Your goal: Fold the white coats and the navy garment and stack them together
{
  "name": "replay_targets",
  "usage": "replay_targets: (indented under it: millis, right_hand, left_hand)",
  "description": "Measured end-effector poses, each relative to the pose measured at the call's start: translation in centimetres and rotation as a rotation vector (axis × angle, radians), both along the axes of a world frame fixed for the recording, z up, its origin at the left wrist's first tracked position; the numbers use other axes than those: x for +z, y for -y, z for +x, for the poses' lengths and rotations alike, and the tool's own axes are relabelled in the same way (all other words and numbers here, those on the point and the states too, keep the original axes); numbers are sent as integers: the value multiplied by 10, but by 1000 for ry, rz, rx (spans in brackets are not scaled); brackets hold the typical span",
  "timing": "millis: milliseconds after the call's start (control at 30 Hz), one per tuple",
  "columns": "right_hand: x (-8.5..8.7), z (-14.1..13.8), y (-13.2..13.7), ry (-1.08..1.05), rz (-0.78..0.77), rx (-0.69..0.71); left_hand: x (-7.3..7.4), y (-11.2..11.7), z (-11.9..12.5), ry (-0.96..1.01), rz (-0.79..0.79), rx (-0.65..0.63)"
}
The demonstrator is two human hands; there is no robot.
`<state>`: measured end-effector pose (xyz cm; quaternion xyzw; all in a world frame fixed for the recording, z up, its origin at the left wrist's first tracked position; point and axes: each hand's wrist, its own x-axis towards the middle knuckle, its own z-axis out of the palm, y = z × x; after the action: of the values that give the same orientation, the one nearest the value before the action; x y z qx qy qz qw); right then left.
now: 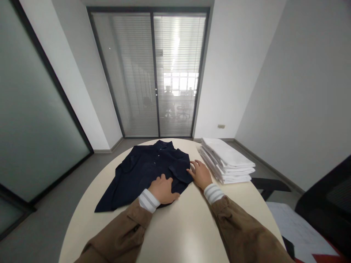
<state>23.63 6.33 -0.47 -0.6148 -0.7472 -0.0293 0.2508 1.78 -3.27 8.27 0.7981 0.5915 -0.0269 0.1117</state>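
A dark navy short-sleeved shirt (pixel 139 175) lies spread on the round table, its collar toward the far edge and small buttons running down from it. My left hand (pixel 163 189) rests palm down on the shirt's lower right part, fingers spread and thumb out to the right. At the shirt's right edge, beside a sleeve, is my right hand (pixel 201 174), its fingers apart and its fingertips touching or very near the cloth. Neither hand grips anything that I can see.
A stack of folded white cloth (pixel 227 157) stands on the cream table (pixel 181 233), right of my right hand. Beyond the right edge are a black chair (pixel 326 197) and white sheets (pixel 298 226). Glass doors with blinds (pixel 131 80) stand behind the table.
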Motion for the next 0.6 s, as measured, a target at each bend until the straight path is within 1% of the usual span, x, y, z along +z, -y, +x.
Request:
replay_targets:
  millis: [100, 167, 200, 267, 333, 367, 400, 433, 500, 600]
  right_hand:
    - [8, 0, 3, -77, 62, 18]
    - [17, -4, 10, -141, 100, 90]
    - [21, -7, 14, -162, 113, 158]
    - [29, -12, 22, -150, 113, 367]
    - [32, -17, 30, -78, 88, 593]
    - [32, -19, 32, -39, 68, 677]
    - [31, -19, 33, -11, 43, 730]
    - [30, -19, 34, 4, 18, 751]
    - [27, -18, 31, 10, -31, 738]
    - [23, -14, 25, 0, -71, 647]
  left_hand:
    - [4, 5, -2, -87, -39, -90]
    - [1, 4, -2, -105, -15, -127]
    - [-2, 2, -2, -98, 1, -134]
    - [-10, -5, -2, -46, 36, -131]
    - [-19, -14, -3, 59, 75, -130]
    - [-24, -19, -4, 122, 90, -133]
    - [-27, -23, -4, 187, 105, -137]
    - [-31, -26, -5, 251, 123, -136]
    - [-36, -31, -7, 359, 163, -127]
    - [-38, -31, -9, 443, 192, -155]
